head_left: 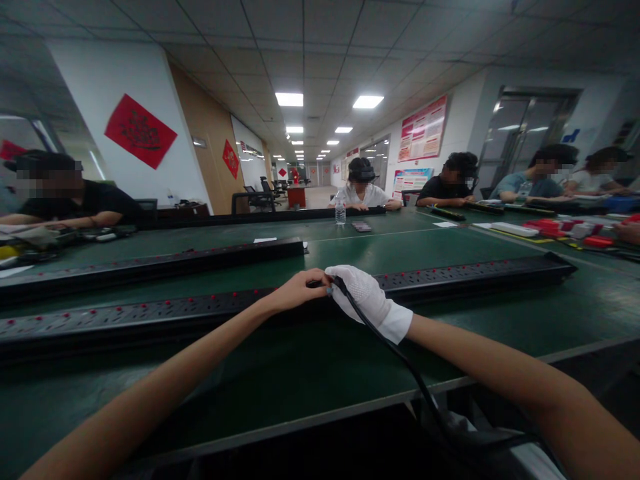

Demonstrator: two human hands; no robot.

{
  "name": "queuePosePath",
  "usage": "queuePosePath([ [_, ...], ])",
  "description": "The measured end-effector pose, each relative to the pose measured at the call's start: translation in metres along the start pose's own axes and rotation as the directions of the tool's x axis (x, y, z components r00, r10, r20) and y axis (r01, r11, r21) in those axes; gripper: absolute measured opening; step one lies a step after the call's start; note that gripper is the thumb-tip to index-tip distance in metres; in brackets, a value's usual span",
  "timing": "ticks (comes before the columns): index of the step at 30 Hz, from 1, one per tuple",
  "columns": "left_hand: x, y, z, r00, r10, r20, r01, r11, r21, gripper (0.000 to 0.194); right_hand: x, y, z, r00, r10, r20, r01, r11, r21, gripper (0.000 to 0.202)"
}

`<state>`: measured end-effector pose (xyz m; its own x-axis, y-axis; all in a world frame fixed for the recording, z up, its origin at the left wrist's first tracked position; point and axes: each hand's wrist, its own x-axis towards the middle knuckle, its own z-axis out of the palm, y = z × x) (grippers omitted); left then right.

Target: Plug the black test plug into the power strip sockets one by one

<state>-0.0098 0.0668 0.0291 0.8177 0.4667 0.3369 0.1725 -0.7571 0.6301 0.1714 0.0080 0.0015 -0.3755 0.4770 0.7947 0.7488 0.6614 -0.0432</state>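
A long black strip (170,312) with red buttons and slots lies across the green table. Over its middle, my left hand (300,288), bare, has its fingers closed on something small and dark that I cannot make out. My right hand (363,299), in a white glove, touches the left fingertips and is closed around the end of a black cable (383,339). The cable runs down past the table's front edge toward my lap. Both hands hide part of the strip behind them.
A second black strip (240,259) lies farther back at the left. Beyond it stand a clear bottle (341,211) and a small dark stack (362,227). Red and white parts (550,228) lie at the right. Several people sit around the table.
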Motion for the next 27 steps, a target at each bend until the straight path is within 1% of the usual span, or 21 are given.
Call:
queuePosePath([
  [6,-0.001,0.000,0.000,0.999,-0.052,-0.012,0.052,0.997,0.048,0.020,0.003,-0.005,-0.006,0.999,0.013,0.043,-0.012,0.999,-0.037,0.024],
  [10,-0.001,-0.005,0.003,0.995,-0.091,-0.038,0.090,0.996,-0.026,0.019,0.005,-0.004,-0.006,0.993,0.036,0.111,-0.028,0.997,-0.073,0.018],
  [12,-0.001,-0.009,0.005,0.993,-0.099,-0.059,0.095,0.993,-0.067,0.022,0.005,-0.002,-0.005,0.990,0.042,0.134,-0.030,0.995,-0.093,0.018],
  [15,0.000,-0.012,0.007,0.992,-0.099,-0.080,0.091,0.991,-0.101,0.032,0.004,0.001,-0.004,0.992,0.034,0.124,-0.022,0.995,-0.098,0.020],
  [17,0.000,-0.012,0.007,0.993,-0.092,-0.070,0.084,0.991,-0.107,0.033,0.003,0.003,-0.004,0.993,0.026,0.119,-0.016,0.996,-0.084,0.020],
  [22,0.000,-0.010,0.005,0.996,-0.076,-0.053,0.073,0.996,-0.043,0.029,0.004,0.004,-0.007,0.989,-0.023,0.149,0.032,0.998,-0.061,0.016],
  [27,0.000,-0.013,0.005,0.996,-0.072,-0.053,0.074,0.996,0.042,0.030,0.011,0.007,-0.013,0.970,-0.034,0.242,0.068,0.989,-0.133,0.015],
])
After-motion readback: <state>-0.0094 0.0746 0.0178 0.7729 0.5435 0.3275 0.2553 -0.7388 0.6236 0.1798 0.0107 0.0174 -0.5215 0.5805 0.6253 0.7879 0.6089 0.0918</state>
